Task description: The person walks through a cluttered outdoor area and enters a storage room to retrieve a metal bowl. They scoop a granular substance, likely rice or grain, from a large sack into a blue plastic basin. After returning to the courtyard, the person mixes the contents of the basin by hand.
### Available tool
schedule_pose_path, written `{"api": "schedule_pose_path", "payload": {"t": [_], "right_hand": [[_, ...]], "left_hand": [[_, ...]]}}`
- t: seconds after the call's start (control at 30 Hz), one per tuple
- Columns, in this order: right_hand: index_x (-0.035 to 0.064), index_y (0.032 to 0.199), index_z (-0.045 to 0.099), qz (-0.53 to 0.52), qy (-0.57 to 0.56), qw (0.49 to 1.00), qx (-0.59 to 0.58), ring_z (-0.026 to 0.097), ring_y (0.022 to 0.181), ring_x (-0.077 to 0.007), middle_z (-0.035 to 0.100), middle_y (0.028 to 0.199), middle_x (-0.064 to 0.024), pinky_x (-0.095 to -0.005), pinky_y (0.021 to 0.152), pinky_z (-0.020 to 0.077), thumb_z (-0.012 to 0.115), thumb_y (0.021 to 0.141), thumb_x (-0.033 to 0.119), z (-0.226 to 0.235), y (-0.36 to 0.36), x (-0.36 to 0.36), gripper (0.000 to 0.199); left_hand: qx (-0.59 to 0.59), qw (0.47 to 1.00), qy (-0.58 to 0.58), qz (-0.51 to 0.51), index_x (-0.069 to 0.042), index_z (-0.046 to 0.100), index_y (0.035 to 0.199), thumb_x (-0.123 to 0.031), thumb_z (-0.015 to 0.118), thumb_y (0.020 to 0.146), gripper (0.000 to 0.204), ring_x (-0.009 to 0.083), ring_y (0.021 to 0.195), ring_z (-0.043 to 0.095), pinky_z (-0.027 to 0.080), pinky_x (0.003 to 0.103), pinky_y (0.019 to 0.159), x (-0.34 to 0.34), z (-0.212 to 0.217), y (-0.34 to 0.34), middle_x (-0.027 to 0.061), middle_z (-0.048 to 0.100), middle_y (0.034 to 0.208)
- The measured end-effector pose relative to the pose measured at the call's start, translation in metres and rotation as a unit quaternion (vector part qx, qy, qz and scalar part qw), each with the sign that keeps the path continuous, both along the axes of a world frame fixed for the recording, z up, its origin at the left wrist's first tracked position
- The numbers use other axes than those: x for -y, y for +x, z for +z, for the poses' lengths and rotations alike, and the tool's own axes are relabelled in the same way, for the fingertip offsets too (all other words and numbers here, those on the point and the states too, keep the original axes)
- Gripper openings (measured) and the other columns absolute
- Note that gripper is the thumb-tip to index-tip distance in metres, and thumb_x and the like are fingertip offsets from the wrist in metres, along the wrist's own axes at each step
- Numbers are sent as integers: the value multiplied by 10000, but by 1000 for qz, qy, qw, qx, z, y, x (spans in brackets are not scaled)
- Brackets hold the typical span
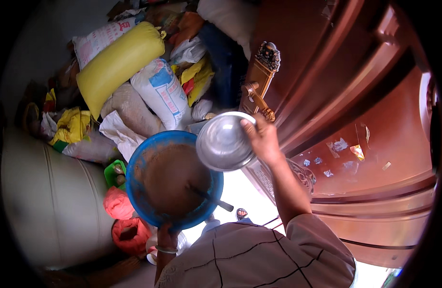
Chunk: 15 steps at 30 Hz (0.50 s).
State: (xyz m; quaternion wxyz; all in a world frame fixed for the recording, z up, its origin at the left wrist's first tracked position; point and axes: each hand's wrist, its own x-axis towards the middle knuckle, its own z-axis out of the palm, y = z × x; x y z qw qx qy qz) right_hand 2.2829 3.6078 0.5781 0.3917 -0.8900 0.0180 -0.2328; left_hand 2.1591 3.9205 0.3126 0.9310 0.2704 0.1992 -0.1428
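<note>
My right hand (264,139) is closed on the rim of a shiny metal bowl (221,144), its thumb over the edge. The bowl is tilted, its inside shows bare, and it overlaps the far right rim of a blue basin (132,192). My left hand (167,235), with a pale bangle at the wrist, grips the near edge of that basin; most of its fingers are hidden. Brown powdery or pasty stuff (165,175) lies in the basin. A dark-handled tool (224,206) rests in it, handle end past the right rim, its working end unclear.
Stuffed sacks, including a yellow one (120,67) and a white-and-blue one (161,93), are heaped beyond the basin. At left stand a large grey rounded container (53,201), a green tray (109,176) and red bags (129,245). A brown door (355,110) with an ornate handle (261,101) stands at right.
</note>
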Motion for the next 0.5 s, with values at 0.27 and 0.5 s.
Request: {"api": "schedule_pose_path", "payload": {"t": [0.27, 0.5], "right_hand": [[4, 1017, 590, 134, -112, 976, -133, 639, 692, -323, 631, 802, -215, -385, 639, 499, 529, 893, 241, -64, -12, -39, 274], [-5, 1133, 557, 363, -207, 908, -7, 587, 976, -329, 590, 1053, -215, -367, 843, 452, 474, 883, 112, -72, -14, -105, 288]], "left_hand": [[23, 998, -56, 20, 8, 476, 1186, -115, 597, 801, 422, 234, 922, 611, 547, 322, 731, 20, -10, -26, 121, 589, 1094], [-88, 992, 18, 93, 27, 499, 1152, -142, 559, 799, 396, 254, 873, 625, 536, 339, 728, 43, 10, -80, 155, 602, 1045]]}}
